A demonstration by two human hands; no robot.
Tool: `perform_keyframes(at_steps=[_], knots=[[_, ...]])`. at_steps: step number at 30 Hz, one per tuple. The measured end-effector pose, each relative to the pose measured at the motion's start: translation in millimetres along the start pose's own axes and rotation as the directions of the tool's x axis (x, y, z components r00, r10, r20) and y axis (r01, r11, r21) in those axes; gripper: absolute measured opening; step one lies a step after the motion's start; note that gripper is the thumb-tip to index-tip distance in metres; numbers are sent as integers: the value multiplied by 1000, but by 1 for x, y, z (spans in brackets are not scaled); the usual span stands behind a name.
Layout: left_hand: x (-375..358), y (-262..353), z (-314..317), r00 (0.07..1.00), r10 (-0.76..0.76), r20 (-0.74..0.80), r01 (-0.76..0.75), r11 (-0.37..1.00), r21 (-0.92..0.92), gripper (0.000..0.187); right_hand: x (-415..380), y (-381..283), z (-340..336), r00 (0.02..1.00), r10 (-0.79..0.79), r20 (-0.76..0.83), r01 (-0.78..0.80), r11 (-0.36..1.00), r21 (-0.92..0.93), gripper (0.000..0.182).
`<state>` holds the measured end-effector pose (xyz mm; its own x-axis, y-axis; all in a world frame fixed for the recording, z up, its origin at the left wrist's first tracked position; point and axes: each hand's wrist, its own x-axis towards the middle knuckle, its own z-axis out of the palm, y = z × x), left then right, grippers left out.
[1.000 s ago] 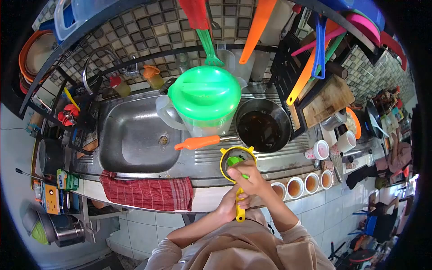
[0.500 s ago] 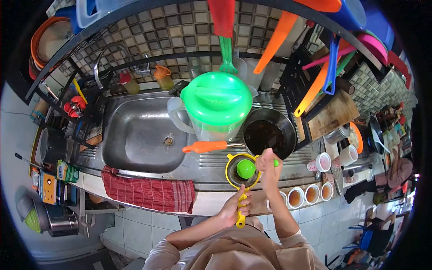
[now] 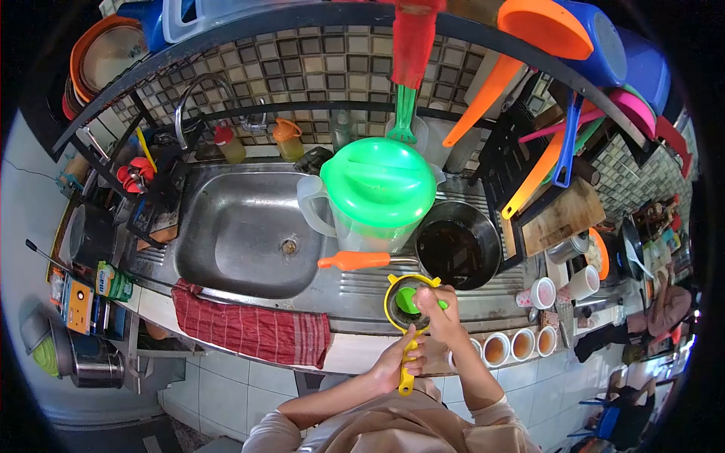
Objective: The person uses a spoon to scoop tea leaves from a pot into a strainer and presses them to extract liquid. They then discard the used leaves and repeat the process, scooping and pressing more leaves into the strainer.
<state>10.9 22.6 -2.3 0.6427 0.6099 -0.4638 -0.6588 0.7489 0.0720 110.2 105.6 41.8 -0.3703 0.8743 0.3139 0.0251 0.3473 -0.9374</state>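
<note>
My left hand (image 3: 394,361) is closed round the handle of a yellow-rimmed strainer (image 3: 390,311), held level over the counter's front edge. In my right hand (image 3: 439,311) is a green ladle (image 3: 406,300), its bowl tilted inside the strainer's rim. Dark bits show in the mesh; what lies under the strainer is hidden. Just beyond, a saucepan (image 3: 458,253) of dark liquid rests on the drainboard, its orange handle pointing left. To the right of my right hand, a row of paper cups (image 3: 496,349) holds amber liquid.
A plastic pitcher (image 3: 370,235) with a green lid stands behind the saucepan handle. Left of it is the steel sink (image 3: 249,260), with a red cloth (image 3: 249,325) over the front edge. Utensils, including an orange ladle (image 3: 483,98), hang overhead. Cup stacks (image 3: 583,284) stand right.
The green ladle has gone from bowl-up to tilted over the strainer, and my right hand has come lower and nearer to me. The whole view has shifted slightly.
</note>
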Motion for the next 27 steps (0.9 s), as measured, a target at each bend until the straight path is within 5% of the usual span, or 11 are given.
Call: perform_keyframes(at_steps=[6, 8, 11, 12, 18, 21, 27], knots=[[1, 0, -2, 1000, -2, 18, 2, 1000, 16, 34, -7, 4, -9, 973, -224, -46, 227, 971, 73, 31], [0, -2, -2, 1000, 15, -1, -15, 1000, 21, 32, -6, 2, -14, 903, -416, 111, 415, 909, 35, 22], [1, -4, -5, 996, 52, -69, -45, 994, 97, 26, -11, 5, -9, 845, -489, 215, 514, 854, -76, 17], [1, -4, -4, 990, 79, -115, -59, 984, 167, 22, -16, 6, -9, 836, -447, 318, 500, 860, -105, 15], [-7, 0, 29, 923, 110, -368, -84, 993, 83, 22, -37, 6, 0, 830, -438, 346, 501, 858, -117, 11], [5, -6, -6, 977, 106, -183, -88, 991, 103, 31, -41, 7, -9, 837, -470, 279, 509, 857, -83, 10], [5, -5, 1, 978, 109, -180, -93, 991, 92, 31, -55, 2, -4, 882, -417, 221, 427, 904, 2, 15]])
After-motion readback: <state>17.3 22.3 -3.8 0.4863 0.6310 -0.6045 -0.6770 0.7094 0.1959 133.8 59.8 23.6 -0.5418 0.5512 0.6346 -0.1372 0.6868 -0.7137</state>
